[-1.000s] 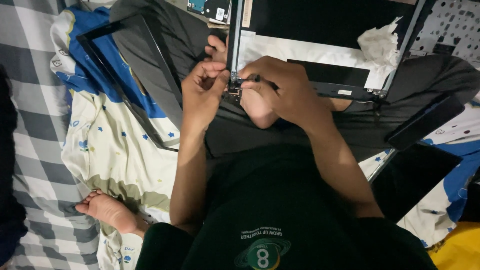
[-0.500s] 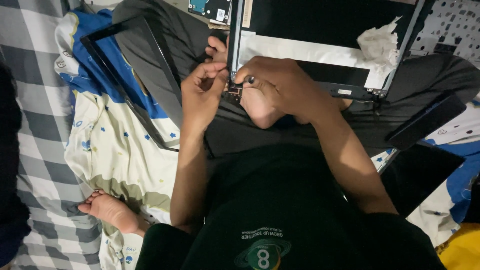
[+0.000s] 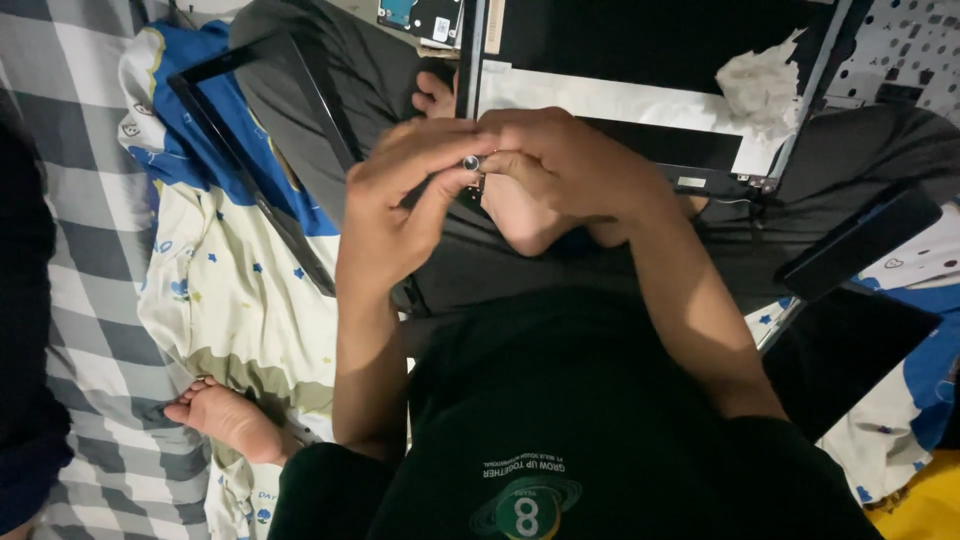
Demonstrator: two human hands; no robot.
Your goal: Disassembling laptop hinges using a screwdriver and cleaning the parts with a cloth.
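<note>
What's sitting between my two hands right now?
In the head view, a small silver cylindrical part sits pinched between the left hand and the right hand, over the opened laptop panel. What kind of part it is cannot be told.

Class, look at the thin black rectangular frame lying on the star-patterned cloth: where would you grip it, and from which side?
Probably grip the thin black rectangular frame on its long bare bar over the star-patterned cloth, coming from the left. That bar lies exposed and slim enough to pinch; the opposite side sits under the dark panel.

Grey-and-white checked blanket (image 3: 90, 250), blue and cream star-print sheet (image 3: 230, 290), black shirt (image 3: 600, 420), black frame (image 3: 250, 170)
</note>
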